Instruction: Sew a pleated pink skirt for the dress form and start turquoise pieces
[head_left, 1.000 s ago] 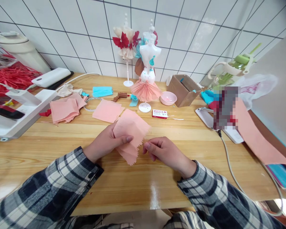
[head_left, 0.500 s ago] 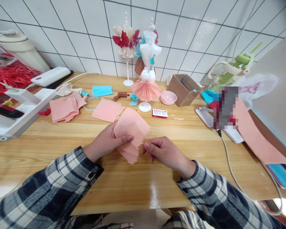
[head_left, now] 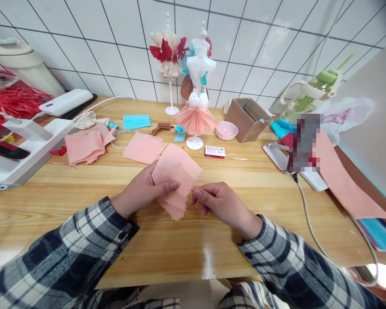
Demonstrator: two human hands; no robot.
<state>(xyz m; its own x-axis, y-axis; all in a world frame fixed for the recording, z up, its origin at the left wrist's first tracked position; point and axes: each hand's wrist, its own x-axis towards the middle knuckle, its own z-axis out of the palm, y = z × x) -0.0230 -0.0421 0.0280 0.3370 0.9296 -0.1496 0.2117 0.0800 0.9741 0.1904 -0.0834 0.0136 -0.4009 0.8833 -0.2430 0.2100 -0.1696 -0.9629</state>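
Observation:
My left hand (head_left: 141, 191) grips a peach crepe-paper piece (head_left: 175, 171) between thumb and fingers; its right and lower edges are jagged. Just right of that edge is my right hand (head_left: 223, 204), thumb and index finger pinched together. Whether something small sits in the pinch is too small to tell. More peach squares (head_left: 143, 147) lie behind my left hand, and a folded peach stack (head_left: 85, 147) is farther left. A white mannequin (head_left: 200, 64) with a pleated peach skirt (head_left: 195, 121) stands beyond the paper.
Behind are a pink bowl (head_left: 227, 130), a cardboard box (head_left: 247, 120), a small red-white box (head_left: 215, 152) and blue paper (head_left: 137, 121). A white power strip (head_left: 38, 148) is at left. A phone-like device (head_left: 276, 156), cable (head_left: 305, 210) and long peach strip (head_left: 347, 184) lie at right.
The view has shifted slightly, so the table items appear a little farther left and higher. Both hands keep nearly the same pose, with the paper still in my left hand.

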